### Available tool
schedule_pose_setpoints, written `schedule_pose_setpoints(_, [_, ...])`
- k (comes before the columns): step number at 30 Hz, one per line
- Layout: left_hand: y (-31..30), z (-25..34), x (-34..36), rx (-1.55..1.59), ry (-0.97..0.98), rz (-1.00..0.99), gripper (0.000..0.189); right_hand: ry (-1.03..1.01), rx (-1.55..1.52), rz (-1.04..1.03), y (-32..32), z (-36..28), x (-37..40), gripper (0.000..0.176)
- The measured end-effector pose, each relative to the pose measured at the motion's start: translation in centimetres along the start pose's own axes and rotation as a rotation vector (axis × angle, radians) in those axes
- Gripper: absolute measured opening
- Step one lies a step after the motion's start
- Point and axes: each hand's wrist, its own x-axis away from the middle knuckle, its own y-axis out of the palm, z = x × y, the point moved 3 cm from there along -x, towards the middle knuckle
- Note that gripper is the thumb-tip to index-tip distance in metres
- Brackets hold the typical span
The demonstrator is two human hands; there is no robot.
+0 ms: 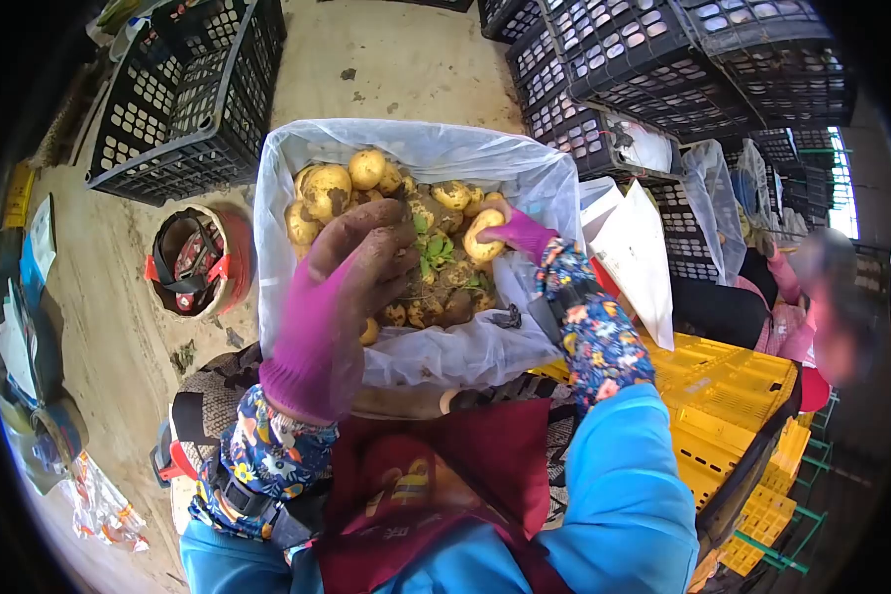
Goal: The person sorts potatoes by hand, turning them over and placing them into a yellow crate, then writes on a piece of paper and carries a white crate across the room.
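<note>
My right hand (pixel 522 232), in a purple glove, is closed on a yellow potato (pixel 482 238) at the right side of a lined crate. My left hand (pixel 339 282), in a matching glove with soil-darkened fingers, hovers over the crate's left half. Its fingers are bent and apart, and nothing shows in them; motion smears it slightly. Below both hands lie several potatoes (pixel 327 193), some coated in soil. Green leaves (pixel 433 250) stick up among them. A translucent plastic liner (pixel 416 134) covers the crate's walls and folds over its rim.
A black mesh crate (pixel 183 99) stands at upper left, above a round bucket (pixel 230 259). Stacked black crates (pixel 643 59) fill the upper right. Yellow crates (pixel 713 396) sit by my right arm. Another person in pink sleeves (pixel 784 277) is at far right.
</note>
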Motion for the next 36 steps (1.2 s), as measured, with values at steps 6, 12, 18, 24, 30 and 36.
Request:
schedule_pose_setpoints(6, [2.7,-3.6,0.4,-0.033,-0.076,-0.205,0.065,-0.416,-0.444,-0.067,3.4,-16.1,13.7,0.069])
schedule_pose_setpoints(12, [3.3,-5.7,-0.6,-0.173,0.289,-0.347,0.072,-0.55,-0.462,0.19,5.9,-17.3,19.2,0.064])
schedule_pose_setpoints(18, [4.7,-4.4,1.5,-0.182,0.4,-0.546,0.079,-0.624,-0.05,0.445,9.1,-16.6,21.6,0.066])
schedule_pose_setpoints(24, [4.4,-3.6,2.1,-0.485,0.541,-0.631,0.072,-0.743,-0.187,0.513,9.0,-16.2,20.5,0.044])
schedule_pose_setpoints(30, [4.6,-2.2,2.8,-0.213,0.174,-0.541,0.067,-0.643,-0.505,0.481,9.1,-16.5,19.7,0.051])
schedule_pose_setpoints(36, [4.3,-2.1,2.2,-0.517,0.485,-0.306,0.049,-0.846,0.372,0.622,11.1,-18.1,19.6,0.098])
